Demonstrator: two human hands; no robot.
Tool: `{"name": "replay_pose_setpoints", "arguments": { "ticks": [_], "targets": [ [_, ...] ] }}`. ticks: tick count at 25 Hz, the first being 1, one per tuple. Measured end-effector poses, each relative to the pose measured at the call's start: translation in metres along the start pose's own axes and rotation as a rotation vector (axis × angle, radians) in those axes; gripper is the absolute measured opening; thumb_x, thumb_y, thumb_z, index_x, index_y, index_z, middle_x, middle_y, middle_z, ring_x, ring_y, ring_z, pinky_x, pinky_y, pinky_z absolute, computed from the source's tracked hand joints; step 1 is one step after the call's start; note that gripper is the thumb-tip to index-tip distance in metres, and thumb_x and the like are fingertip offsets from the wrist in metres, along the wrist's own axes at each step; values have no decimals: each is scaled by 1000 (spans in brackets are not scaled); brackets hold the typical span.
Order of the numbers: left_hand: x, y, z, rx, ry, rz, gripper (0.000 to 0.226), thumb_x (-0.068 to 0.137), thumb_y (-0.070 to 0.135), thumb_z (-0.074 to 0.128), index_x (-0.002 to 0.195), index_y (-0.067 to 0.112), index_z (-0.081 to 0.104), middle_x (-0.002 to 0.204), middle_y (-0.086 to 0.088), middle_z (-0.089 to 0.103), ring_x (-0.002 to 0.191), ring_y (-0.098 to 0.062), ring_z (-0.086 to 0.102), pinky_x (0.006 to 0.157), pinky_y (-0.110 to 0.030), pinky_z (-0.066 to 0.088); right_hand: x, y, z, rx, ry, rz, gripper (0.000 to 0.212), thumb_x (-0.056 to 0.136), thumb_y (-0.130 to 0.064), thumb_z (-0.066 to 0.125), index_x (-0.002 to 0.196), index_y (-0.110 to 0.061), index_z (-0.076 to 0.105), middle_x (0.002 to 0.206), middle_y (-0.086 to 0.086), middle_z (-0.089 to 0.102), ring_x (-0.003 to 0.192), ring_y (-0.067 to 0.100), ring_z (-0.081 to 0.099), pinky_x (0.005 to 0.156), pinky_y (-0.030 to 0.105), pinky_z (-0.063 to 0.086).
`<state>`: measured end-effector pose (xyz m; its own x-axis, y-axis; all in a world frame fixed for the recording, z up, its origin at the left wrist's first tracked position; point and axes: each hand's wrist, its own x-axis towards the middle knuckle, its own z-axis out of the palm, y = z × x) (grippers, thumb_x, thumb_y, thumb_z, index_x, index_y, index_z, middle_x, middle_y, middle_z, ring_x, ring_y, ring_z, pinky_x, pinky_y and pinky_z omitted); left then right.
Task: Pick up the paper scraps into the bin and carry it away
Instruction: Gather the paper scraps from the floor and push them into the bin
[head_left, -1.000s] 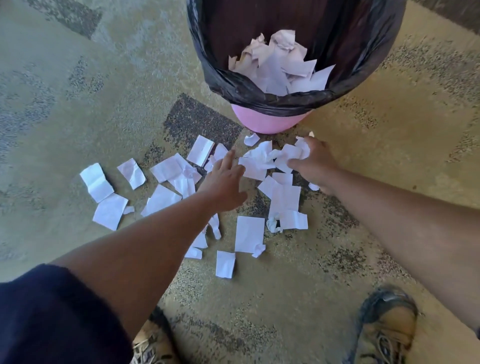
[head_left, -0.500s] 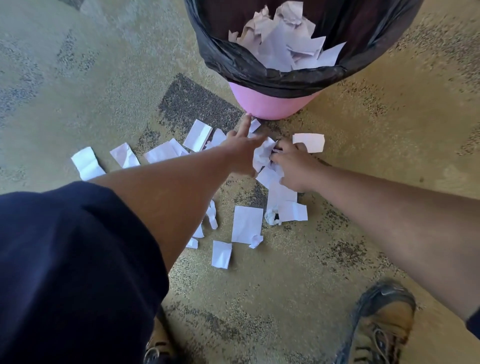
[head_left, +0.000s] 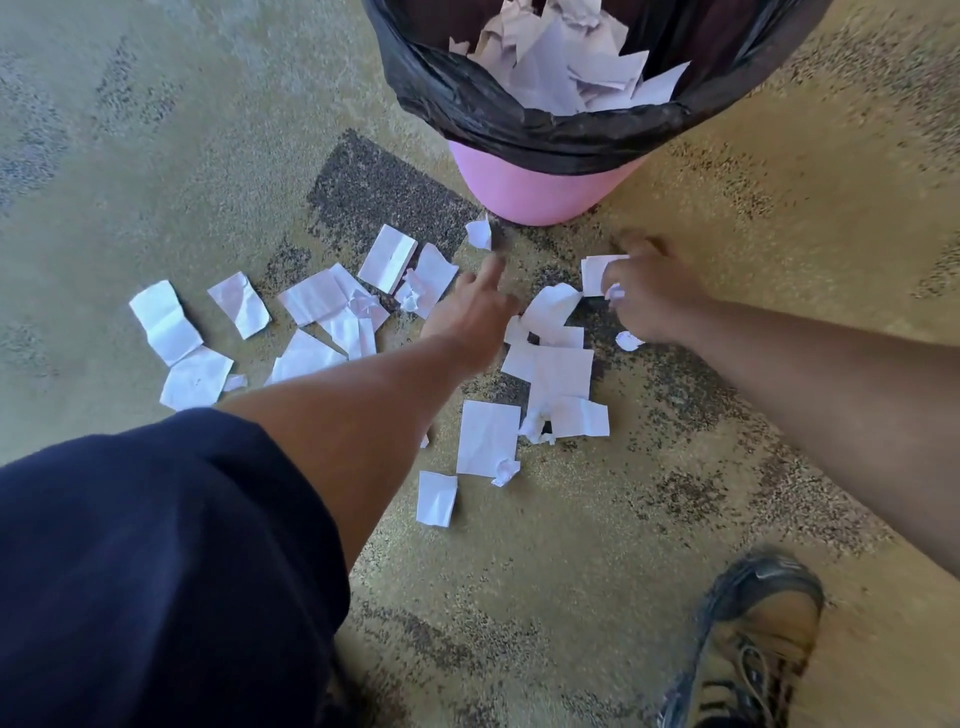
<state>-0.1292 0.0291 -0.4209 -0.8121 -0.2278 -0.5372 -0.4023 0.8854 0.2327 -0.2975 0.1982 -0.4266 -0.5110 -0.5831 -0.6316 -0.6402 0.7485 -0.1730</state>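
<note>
A pink bin (head_left: 519, 192) with a black liner (head_left: 467, 104) stands at the top and holds a heap of paper scraps (head_left: 561, 67). Several white paper scraps (head_left: 488, 436) lie on the carpet in front of it, spreading out to the left (head_left: 163, 319). My left hand (head_left: 470, 319) hovers low over the middle of the scraps, index finger stretched toward the bin, nothing clearly in it. My right hand (head_left: 657, 296) is just right of it, fingers pinched on one scrap (head_left: 596, 273) near the bin's base.
My right shoe (head_left: 753, 644) stands on the carpet at the bottom right. My dark blue sleeve (head_left: 156, 561) fills the lower left and hides the floor there. A dark carpet patch (head_left: 374, 192) lies left of the bin.
My hands, together over the central scraps half a second ago, have drawn apart. The right hand has moved right onto the scrap by the bin; the left hand has pulled back slightly.
</note>
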Motion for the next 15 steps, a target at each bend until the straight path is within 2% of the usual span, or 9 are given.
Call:
{"name": "replay_pose_setpoints", "arguments": {
  "ticks": [2,3,5,6,7,9,11,13,15],
  "targets": [
    [4,0,-5,-108,12,-50,46,87,-10,66,113,28,74,168,9,-9,121,-27,48,79,-44,59,-5,-1,6,-77,-65,-8,32,94,-10,59,123,-19,66,160,11,29,143,42,33,113,50,40],
    [7,0,-7,-139,13,-73,43,86,-9,69,105,29,76,167,13,-19,118,-25,52,78,-45,58,-11,-5,11,-56,-62,5,34,94,-10,58,126,-19,64,157,13,31,135,42,40,107,48,44],
    [15,-2,-16,-154,-29,-129,41,83,-8,73,90,32,73,166,8,-29,115,-21,58,81,-45,58,-19,-13,18,20,-60,68,40,94,-2,56,131,-17,55,146,18,37,106,38,49,77,38,48],
    [19,-2,-21,-153,-67,-161,42,82,-9,72,88,33,71,166,2,-31,113,-21,62,84,-44,57,-22,-16,21,31,-75,95,39,93,1,55,128,-15,52,140,19,39,97,36,48,68,35,44],
    [23,-3,-26,-136,-101,-183,40,82,-9,71,93,30,70,166,-5,-29,110,-23,65,87,-44,57,-23,-18,22,22,-65,92,32,93,2,55,122,-12,53,136,19,41,99,37,49,68,36,43],
    [32,-8,-30,-119,-116,-185,41,84,-9,67,117,14,69,168,-14,-5,108,-29,66,88,-41,58,-25,-19,25,-49,-30,38,19,95,2,57,112,-3,61,132,17,46,111,37,51,73,36,45],
    [33,-11,-33,-125,-77,-118,38,86,-8,63,118,12,70,151,-15,32,105,-31,64,89,-37,57,-27,-16,29,-8,-13,-41,15,95,-2,59,107,-3,68,121,15,53,107,36,54,72,32,37],
    [28,-14,-29,-148,-20,-100,32,91,-7,61,115,12,69,126,-11,48,98,-30,63,85,-37,56,-33,-14,27,138,6,-69,9,94,-10,63,97,-7,71,107,9,56,97,33,57,69,31,33],
    [22,-17,-20,-168,14,-95,27,92,-6,62,115,7,67,119,-9,55,98,-31,64,84,-38,56,-42,-14,23,280,27,-52,16,92,-25,71,86,-10,69,91,3,55,84,26,57,62,31,31]
  ]
}}
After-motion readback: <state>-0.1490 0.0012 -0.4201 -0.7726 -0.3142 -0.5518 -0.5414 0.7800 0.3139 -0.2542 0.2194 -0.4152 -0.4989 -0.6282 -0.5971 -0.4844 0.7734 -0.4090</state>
